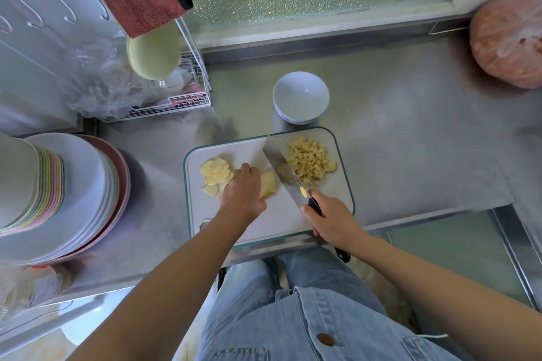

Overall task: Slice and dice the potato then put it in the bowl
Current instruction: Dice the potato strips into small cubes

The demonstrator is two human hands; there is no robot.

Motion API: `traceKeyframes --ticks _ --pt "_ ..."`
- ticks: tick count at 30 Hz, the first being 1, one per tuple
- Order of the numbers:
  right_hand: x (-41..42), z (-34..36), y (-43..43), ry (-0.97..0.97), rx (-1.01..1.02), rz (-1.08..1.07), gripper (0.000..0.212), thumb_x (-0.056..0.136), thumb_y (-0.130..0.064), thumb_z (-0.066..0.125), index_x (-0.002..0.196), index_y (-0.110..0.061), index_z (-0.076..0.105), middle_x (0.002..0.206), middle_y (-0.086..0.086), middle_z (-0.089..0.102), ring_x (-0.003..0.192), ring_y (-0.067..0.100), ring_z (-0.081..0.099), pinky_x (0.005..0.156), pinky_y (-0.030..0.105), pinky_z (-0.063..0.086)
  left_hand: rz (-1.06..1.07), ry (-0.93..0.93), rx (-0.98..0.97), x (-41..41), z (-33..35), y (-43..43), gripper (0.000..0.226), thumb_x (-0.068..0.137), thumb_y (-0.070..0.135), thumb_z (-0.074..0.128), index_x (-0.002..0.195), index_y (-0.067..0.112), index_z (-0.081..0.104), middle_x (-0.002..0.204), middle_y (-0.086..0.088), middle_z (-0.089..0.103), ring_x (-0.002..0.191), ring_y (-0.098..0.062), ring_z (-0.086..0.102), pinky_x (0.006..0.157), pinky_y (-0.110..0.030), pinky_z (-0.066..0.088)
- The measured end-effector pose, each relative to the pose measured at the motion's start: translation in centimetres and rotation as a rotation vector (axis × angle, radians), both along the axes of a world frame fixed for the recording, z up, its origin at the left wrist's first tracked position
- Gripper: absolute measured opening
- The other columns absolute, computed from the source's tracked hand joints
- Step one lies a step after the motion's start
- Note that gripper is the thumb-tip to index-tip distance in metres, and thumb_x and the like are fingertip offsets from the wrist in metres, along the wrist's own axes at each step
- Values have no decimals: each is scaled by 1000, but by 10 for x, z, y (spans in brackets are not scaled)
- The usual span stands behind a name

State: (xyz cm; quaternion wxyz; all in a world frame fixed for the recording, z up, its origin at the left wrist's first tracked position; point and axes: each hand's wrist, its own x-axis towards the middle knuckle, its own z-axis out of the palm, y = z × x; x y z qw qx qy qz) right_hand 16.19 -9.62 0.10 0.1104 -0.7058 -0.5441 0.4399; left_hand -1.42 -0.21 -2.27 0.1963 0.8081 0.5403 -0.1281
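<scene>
Left grip [242,190] palm-down, fingers [245,169] curled under; right grip [331,220] a tight fist alongside.

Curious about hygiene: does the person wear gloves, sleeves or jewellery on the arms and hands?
No. The left hand and right hand are bare, forearms too: no gloves, sleeves, watch or rings show. Below is a light blue denim garment with a brown button.

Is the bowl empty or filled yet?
Empty: the bowl shows a bare white inside; the diced potato lies on the cutting board.
</scene>
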Motion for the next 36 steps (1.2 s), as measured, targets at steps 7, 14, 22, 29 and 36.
traceKeyframes --ticks 7,14,22,29,36 --pt "9 1 6 -4 24 -13 18 96 -29 45 80 -20 42 55 3 60 50 13 58 61 40 49 -419 -64 66 -19 -6 9 67 75 -11 56 136 15 44 133 -10 41 116 -28 44 80 -34 49" --pt "7 -2 5 -32 1 82 18 96 -31 43 88 -14 45 60 7 61 56 22 59 62 45 48 145 -183 -12 -22 -4 -17 69 83 38 62 140 12 33 131 -9 36 118 -27 40 96 -36 43" --pt "-7 -8 -6 -125 18 236 16 98 -29 42 99 -14 45 62 2 56 58 23 55 56 37 41 241 -203 34 -11 -17 -28 58 87 44 63 130 10 45 125 -12 41 109 -28 50 93 -33 42" --pt "-6 -9 -5 -168 64 237 12 97 -28 43 93 -17 40 57 -6 44 54 19 46 50 32 28 244 -145 73 -8 -18 -33 63 88 54 58 133 12 43 127 -10 40 114 -25 46 97 -29 38" --pt "-11 -10 7 -241 27 252 18 93 -24 44 81 -14 36 59 0 43 60 27 46 52 34 26 288 -139 66 -3 -16 -29 59 88 50 59 129 10 45 126 -9 41 112 -25 47 93 -30 40"
